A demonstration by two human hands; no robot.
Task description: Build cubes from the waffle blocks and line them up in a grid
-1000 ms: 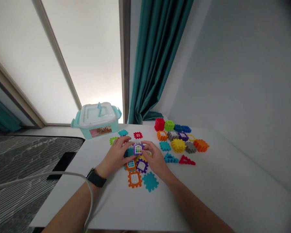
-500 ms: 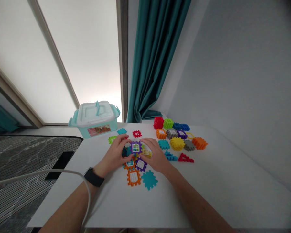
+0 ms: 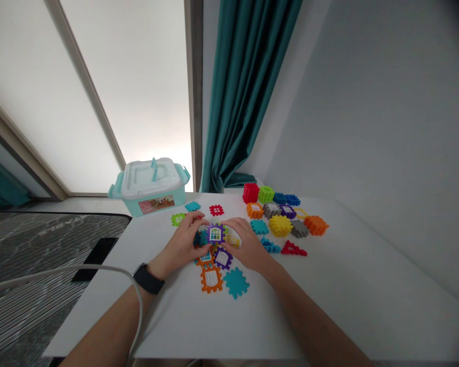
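Between my two hands is a purple interlocking block (image 3: 215,234) with a white window frame, joined to teal and yellow blocks partly covered by fingers. My left hand (image 3: 183,240) is closed on its left side, thumb below and fingers above. On the opposite side my right hand (image 3: 248,247) grips it in the same way, over a yellow window block (image 3: 234,239). Just below lie another purple window block (image 3: 223,258) and an orange one (image 3: 205,257). Closer to me are a second orange window block (image 3: 211,279) and a flat teal block (image 3: 236,283).
Stacked blocks in red (image 3: 250,193), yellow (image 3: 280,226), orange (image 3: 316,225) and other colours stand at the right. A lidded storage box (image 3: 156,196) sits at the table's back left. A white cable (image 3: 99,268) crosses above my left forearm.
Both hands keep the same grip on the joined blocks. Only a very slight shift of the whole view shows.
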